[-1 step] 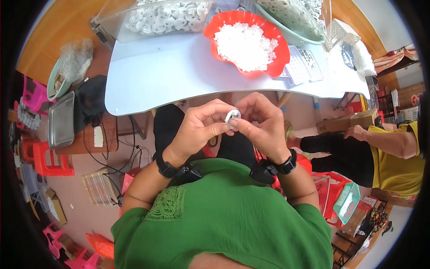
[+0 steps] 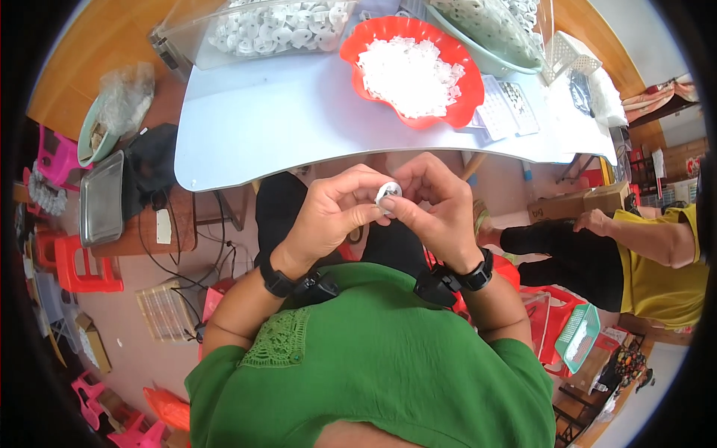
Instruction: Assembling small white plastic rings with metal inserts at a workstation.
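A pale bench [image 2: 299,127] carries a red scalloped bowl [image 2: 463,82] heaped with small white pieces. Below its near edge, over the lap, the left hand [image 2: 332,213] and right hand [image 2: 441,209] meet. Their fingers [image 2: 373,216] pinch a small round white disc [image 2: 388,192], glossy, with a raised centre.

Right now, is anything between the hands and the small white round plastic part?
Nothing visible. The left hand and right hand both pinch the small white round plastic part directly, fingertips on it, held in front of the light blue table edge.
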`<action>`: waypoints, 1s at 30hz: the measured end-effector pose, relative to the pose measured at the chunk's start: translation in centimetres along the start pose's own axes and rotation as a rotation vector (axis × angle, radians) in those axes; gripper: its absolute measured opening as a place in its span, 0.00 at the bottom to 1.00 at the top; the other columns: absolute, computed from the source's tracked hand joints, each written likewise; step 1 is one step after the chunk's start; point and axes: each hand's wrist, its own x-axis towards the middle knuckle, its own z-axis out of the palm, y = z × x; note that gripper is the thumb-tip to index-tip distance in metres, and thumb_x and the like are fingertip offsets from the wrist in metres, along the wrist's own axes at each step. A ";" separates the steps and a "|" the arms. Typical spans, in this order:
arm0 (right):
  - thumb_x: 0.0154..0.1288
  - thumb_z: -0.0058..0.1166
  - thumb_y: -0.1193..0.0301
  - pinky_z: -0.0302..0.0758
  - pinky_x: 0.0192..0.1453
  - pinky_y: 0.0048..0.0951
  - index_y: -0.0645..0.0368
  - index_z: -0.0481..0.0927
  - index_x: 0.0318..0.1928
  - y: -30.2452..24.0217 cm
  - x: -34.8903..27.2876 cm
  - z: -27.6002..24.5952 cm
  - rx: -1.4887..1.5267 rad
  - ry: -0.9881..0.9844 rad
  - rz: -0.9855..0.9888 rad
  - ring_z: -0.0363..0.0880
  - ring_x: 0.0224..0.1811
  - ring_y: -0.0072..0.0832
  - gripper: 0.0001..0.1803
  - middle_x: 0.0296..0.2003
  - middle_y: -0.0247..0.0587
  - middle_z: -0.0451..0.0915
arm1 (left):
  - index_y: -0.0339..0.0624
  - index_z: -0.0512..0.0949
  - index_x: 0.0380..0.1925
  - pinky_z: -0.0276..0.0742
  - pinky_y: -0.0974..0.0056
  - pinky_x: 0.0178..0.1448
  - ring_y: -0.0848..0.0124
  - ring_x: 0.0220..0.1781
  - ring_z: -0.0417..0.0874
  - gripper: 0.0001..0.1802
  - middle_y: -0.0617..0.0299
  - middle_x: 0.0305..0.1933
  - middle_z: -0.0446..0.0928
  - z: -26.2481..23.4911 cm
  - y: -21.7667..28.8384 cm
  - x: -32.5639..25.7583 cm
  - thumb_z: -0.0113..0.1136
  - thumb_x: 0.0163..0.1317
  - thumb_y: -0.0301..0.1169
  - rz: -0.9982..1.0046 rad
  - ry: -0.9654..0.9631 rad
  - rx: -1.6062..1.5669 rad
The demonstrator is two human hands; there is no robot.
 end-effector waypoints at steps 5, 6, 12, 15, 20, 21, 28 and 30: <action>0.51 0.62 0.81 0.73 0.27 0.20 0.65 0.77 0.36 0.8 -0.1 0.0 -0.237 -0.012 -0.309 0.76 0.26 0.19 0.10 0.29 0.39 0.75 | 0.30 0.75 0.47 0.79 0.68 0.46 0.73 0.44 0.78 0.15 0.59 0.45 0.71 0.1 -0.4 -0.7 0.57 0.59 0.16 0.058 -0.024 0.000; 0.50 0.63 0.82 0.73 0.28 0.20 0.66 0.78 0.36 1.2 -0.3 -0.1 -0.192 0.005 -0.328 0.76 0.27 0.21 0.11 0.30 0.40 0.75 | 0.30 0.75 0.47 0.79 0.68 0.46 0.73 0.44 0.78 0.15 0.59 0.45 0.71 0.2 -0.4 -0.7 0.57 0.59 0.16 0.062 -0.012 -0.004; 0.50 0.64 0.81 0.74 0.30 0.22 0.67 0.78 0.36 2.0 -0.9 -0.6 -0.166 0.001 -0.358 0.76 0.29 0.25 0.11 0.33 0.42 0.76 | 0.29 0.76 0.45 0.77 0.70 0.36 0.74 0.36 0.78 0.14 0.59 0.41 0.72 1.2 -0.2 -0.8 0.60 0.58 0.19 0.092 -0.004 0.021; 0.50 0.64 0.81 0.74 0.31 0.22 0.67 0.78 0.36 2.0 -1.2 -0.5 -0.159 0.020 -0.338 0.76 0.29 0.25 0.11 0.33 0.42 0.76 | 0.29 0.76 0.45 0.77 0.71 0.37 0.74 0.37 0.78 0.14 0.59 0.41 0.72 1.4 0.0 -1.0 0.60 0.58 0.18 0.052 0.008 0.075; 0.51 0.63 0.81 0.73 0.32 0.22 0.67 0.78 0.36 1.0 -1.8 0.2 -0.202 0.111 -0.295 0.76 0.29 0.25 0.10 0.33 0.43 0.76 | 0.28 0.75 0.46 0.79 0.69 0.45 0.74 0.43 0.78 0.15 0.61 0.42 0.71 1.8 0.1 -0.9 0.56 0.58 0.13 0.026 0.012 0.003; 0.50 0.63 0.82 0.73 0.31 0.23 0.66 0.78 0.35 0.5 -1.9 0.5 -0.294 0.156 -0.378 0.76 0.28 0.27 0.10 0.33 0.43 0.76 | 0.28 0.75 0.46 0.79 0.69 0.45 0.74 0.43 0.78 0.15 0.61 0.42 0.71 1.9 0.1 -0.9 0.56 0.58 0.13 0.026 0.011 0.002; 0.44 0.60 0.84 0.71 0.26 0.31 0.65 0.76 0.33 0.4 -2.1 -0.1 -0.676 0.127 -0.702 0.74 0.24 0.36 0.12 0.26 0.42 0.74 | 0.30 0.76 0.46 0.78 0.71 0.44 0.75 0.42 0.77 0.15 0.61 0.41 0.71 2.3 0.1 -1.1 0.59 0.57 0.16 0.039 0.020 0.051; 0.44 0.60 0.83 0.71 0.26 0.31 0.64 0.75 0.32 0.2 -2.0 -0.2 -0.707 0.106 -0.717 0.74 0.24 0.36 0.11 0.26 0.42 0.74 | 0.32 0.76 0.47 0.75 0.74 0.39 0.77 0.39 0.76 0.16 0.61 0.42 0.72 2.3 -0.1 -1.1 0.61 0.57 0.18 0.066 0.028 0.064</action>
